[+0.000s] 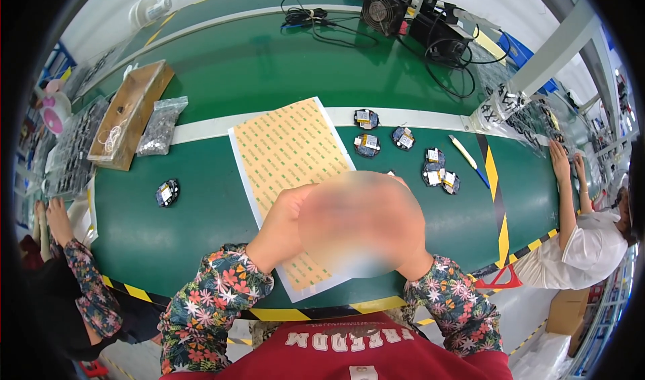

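1. Tan sheet [285, 148] lay right of the wooden box [140, 125], its long axis leaning boxward at the far end.
2. Left hand [283, 219], above it, was nearer the box than right hand [410, 235].
3. Blur hid both grips; I couldn't tell.

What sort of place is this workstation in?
Probably an electronics assembly workshop: round circuit modules lie on a long green bench, black-and-yellow tape marks its surface, and another person is at the bench on the right.

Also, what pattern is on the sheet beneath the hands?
The sheet is tan with repeating rows of green print; head view.
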Action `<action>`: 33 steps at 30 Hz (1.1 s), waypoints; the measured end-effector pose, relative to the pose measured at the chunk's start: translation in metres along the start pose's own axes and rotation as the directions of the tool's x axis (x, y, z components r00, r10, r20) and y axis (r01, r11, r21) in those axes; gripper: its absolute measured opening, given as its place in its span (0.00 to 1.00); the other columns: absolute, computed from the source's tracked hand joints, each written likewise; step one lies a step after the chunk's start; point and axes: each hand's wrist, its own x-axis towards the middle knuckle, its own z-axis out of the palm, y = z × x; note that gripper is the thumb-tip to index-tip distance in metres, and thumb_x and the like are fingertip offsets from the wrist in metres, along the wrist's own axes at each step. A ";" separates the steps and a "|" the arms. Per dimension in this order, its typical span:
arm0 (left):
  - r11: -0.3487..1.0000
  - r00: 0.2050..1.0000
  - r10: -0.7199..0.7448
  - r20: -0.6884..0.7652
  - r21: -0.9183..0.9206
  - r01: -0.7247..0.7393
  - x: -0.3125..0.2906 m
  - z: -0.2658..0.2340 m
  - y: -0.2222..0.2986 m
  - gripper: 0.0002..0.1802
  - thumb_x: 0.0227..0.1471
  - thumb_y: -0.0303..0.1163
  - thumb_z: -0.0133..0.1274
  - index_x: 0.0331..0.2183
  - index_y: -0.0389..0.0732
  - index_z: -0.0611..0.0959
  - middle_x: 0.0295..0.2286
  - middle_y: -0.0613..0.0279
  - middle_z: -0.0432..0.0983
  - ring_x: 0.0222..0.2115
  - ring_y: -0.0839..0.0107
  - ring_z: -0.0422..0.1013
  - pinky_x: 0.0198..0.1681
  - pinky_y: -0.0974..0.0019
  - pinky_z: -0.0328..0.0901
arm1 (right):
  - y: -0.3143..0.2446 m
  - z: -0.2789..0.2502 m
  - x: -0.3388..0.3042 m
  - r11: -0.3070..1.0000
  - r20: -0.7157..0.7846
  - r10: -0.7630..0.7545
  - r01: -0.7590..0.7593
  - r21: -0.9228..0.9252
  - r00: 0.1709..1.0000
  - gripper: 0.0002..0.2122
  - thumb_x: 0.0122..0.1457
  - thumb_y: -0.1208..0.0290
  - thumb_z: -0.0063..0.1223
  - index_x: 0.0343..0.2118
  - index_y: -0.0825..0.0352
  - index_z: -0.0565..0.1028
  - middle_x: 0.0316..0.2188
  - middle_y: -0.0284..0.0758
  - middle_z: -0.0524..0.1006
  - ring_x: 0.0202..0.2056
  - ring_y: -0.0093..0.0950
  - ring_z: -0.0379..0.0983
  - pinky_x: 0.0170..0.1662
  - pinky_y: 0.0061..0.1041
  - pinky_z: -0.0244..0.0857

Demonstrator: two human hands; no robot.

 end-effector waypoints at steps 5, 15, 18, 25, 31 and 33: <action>0.989 0.995 0.097 0.010 -0.114 -0.096 -0.003 0.004 -0.005 0.11 0.50 0.23 0.46 0.38 0.32 0.74 0.32 0.59 0.73 0.30 0.76 0.71 0.30 0.75 0.68 | -0.001 0.001 -0.003 0.896 0.001 0.365 -0.352 0.270 0.931 0.07 0.43 0.83 0.57 0.27 0.71 0.72 0.33 0.30 0.67 0.21 0.12 0.61 0.24 0.10 0.56; 0.995 0.998 0.066 -0.024 0.078 -0.064 -0.001 0.008 -0.011 0.12 0.50 0.19 0.44 0.40 0.31 0.71 0.35 0.60 0.70 0.35 0.76 0.69 0.39 0.73 0.68 | 0.001 0.010 -0.009 0.957 -0.033 0.288 -0.289 -0.012 0.957 0.04 0.46 0.81 0.53 0.25 0.70 0.69 0.26 0.30 0.67 0.22 0.13 0.63 0.23 0.12 0.58; 0.995 0.997 0.077 -0.013 0.057 -0.076 -0.001 0.009 -0.008 0.14 0.50 0.19 0.43 0.42 0.32 0.69 0.35 0.61 0.69 0.35 0.76 0.69 0.39 0.72 0.67 | -0.003 0.007 -0.002 0.945 -0.044 0.328 -0.328 0.006 0.944 0.04 0.47 0.80 0.53 0.25 0.70 0.69 0.26 0.29 0.67 0.21 0.13 0.61 0.22 0.12 0.57; 0.999 0.996 -0.026 0.083 0.028 0.023 -0.002 0.005 -0.002 0.15 0.51 0.19 0.43 0.44 0.33 0.68 0.36 0.61 0.69 0.34 0.76 0.69 0.37 0.71 0.67 | 0.002 -0.001 -0.003 0.923 0.059 0.381 -0.384 0.030 0.922 0.05 0.48 0.80 0.53 0.24 0.71 0.67 0.25 0.27 0.67 0.19 0.11 0.57 0.21 0.12 0.53; 0.996 0.996 -0.078 0.049 0.044 0.075 -0.003 0.010 -0.006 0.16 0.51 0.20 0.43 0.45 0.33 0.67 0.37 0.59 0.70 0.32 0.75 0.70 0.35 0.72 0.69 | 0.003 0.000 -0.004 0.870 0.118 0.475 -0.485 0.084 0.872 0.07 0.49 0.80 0.53 0.21 0.69 0.65 0.22 0.25 0.64 0.19 0.10 0.56 0.20 0.12 0.52; 0.996 0.996 -0.084 0.023 0.045 0.083 -0.003 0.012 -0.008 0.16 0.51 0.20 0.43 0.45 0.33 0.67 0.37 0.59 0.70 0.31 0.75 0.71 0.35 0.73 0.69 | 0.004 0.003 -0.004 0.865 0.118 0.485 -0.495 0.077 0.867 0.07 0.49 0.80 0.53 0.21 0.69 0.65 0.21 0.25 0.64 0.19 0.10 0.56 0.20 0.12 0.52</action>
